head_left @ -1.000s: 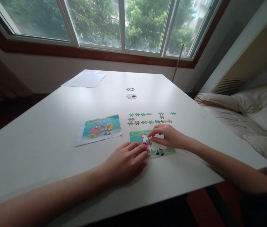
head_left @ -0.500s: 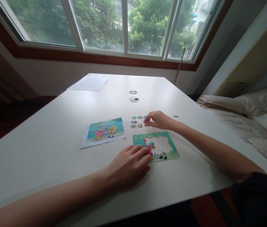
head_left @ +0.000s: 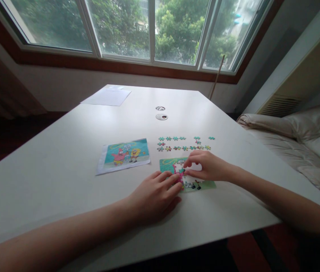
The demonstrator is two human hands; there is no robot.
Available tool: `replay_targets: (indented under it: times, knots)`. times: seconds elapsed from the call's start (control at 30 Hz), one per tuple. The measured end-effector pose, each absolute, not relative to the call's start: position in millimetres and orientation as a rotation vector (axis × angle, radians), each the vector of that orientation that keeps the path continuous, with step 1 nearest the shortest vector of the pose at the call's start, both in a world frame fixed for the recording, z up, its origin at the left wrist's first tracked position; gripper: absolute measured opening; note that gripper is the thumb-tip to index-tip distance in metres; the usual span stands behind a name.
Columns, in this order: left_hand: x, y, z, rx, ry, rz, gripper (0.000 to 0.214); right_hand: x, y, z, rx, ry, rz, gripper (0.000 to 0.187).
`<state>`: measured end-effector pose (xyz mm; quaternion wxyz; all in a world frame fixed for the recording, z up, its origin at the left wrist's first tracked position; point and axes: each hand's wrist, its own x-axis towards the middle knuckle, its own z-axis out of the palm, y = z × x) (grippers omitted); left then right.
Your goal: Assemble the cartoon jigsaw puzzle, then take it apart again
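A partly built jigsaw puzzle (head_left: 169,165) lies on the white table (head_left: 63,158). My left hand (head_left: 154,196) rests flat at the puzzle's lower left corner, fingers stretched out and touching its edge. My right hand (head_left: 206,166) sits over the middle of the puzzle, thumb and fingers pinched together near a pink figure; a small piece may be between them but I cannot make it out. Several loose puzzle pieces (head_left: 182,143) lie in two rows just beyond the puzzle. A printed cartoon reference picture (head_left: 124,154) lies to the left.
A sheet of paper (head_left: 107,97) lies at the far left of the table. Two round cable holes (head_left: 161,116) sit mid-table. A beige sofa (head_left: 298,136) stands to the right, and windows run along the far wall.
My right hand reached out to the loose pieces half a second ago and has come back over the puzzle. My left hand has stayed at the puzzle's corner.
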<state>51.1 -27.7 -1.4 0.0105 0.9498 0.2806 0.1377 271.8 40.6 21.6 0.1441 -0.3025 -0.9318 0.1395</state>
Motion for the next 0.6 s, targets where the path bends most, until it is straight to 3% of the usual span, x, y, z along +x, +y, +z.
replay_targets:
  times: [0.13, 0.6]
  knots:
    - [51.4, -27.4, -1.1, 2.96, 0.874, 0.402, 0.023, 274.1, 37.4, 17.0, -0.909, -2.695, 0.402, 0.02]
    - [51.5, -27.7, 1.5, 2.958, 0.863, 0.37, 0.024, 270.9, 35.5, 20.5, -0.954, -2.715, 0.421, 0.017]
